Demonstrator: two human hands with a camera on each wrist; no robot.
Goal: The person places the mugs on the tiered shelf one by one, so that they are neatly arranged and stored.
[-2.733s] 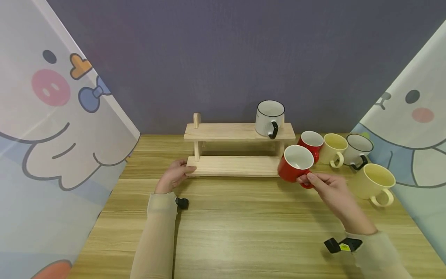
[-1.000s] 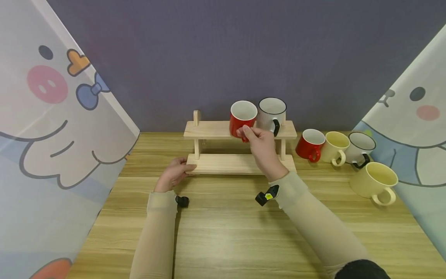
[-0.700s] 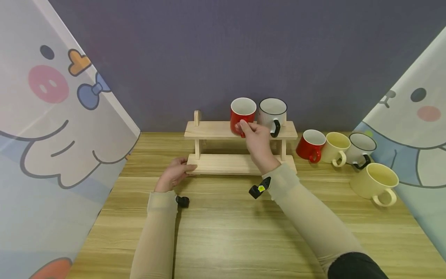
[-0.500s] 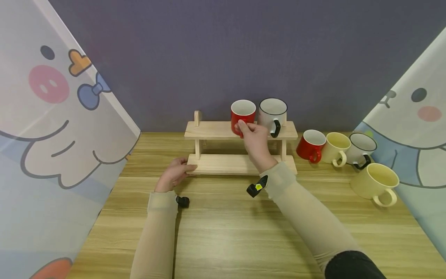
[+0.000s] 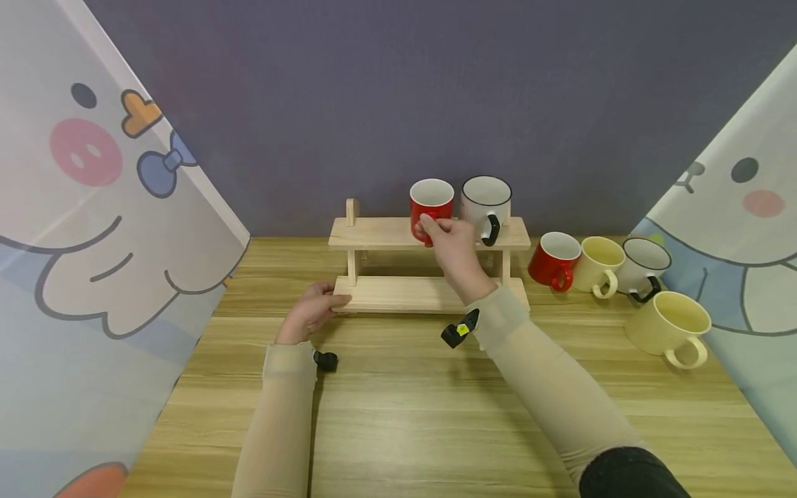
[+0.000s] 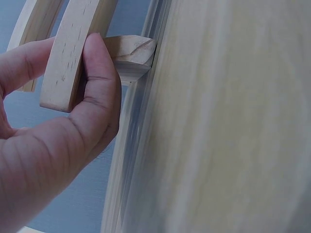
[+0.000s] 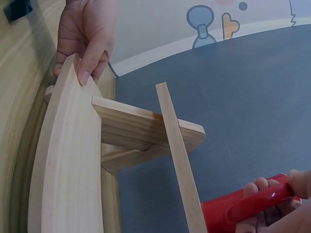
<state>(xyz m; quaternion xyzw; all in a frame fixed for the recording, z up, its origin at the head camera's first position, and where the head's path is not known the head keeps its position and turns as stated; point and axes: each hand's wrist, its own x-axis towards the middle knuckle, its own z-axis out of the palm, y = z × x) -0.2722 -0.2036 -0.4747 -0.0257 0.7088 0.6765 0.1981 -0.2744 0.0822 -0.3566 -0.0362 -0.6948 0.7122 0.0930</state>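
Note:
A two-tier wooden shelf point(image 5: 398, 294) stands against the dark back wall. My left hand point(image 5: 310, 312) grips the left end of its lower board, thumb on one face and fingers on the other, as the left wrist view shows on the board point(image 6: 68, 63). On the upper board, a red mug point(image 5: 431, 202) with a white inside stands left of a white mug point(image 5: 482, 211) with a black rim and handle. My right hand point(image 5: 457, 252) pinches the red mug's handle, which faces the front. In the right wrist view the red mug point(image 7: 218, 208) is at the upper board's edge.
Right of the shelf on the wooden table point(image 5: 386, 415) stand a second red mug point(image 5: 549, 266), a yellow mug point(image 5: 588, 270), another black-rimmed white mug point(image 5: 635, 270) and a larger yellow mug point(image 5: 654, 328) nearer the front. Cartoon-printed panels point(image 5: 187, 256) flank the table.
My right hand has carried the red mug from the shelf's right side onto the upper board, beside the white mug, then shifted it slightly left. My left hand has stayed on the lower board.

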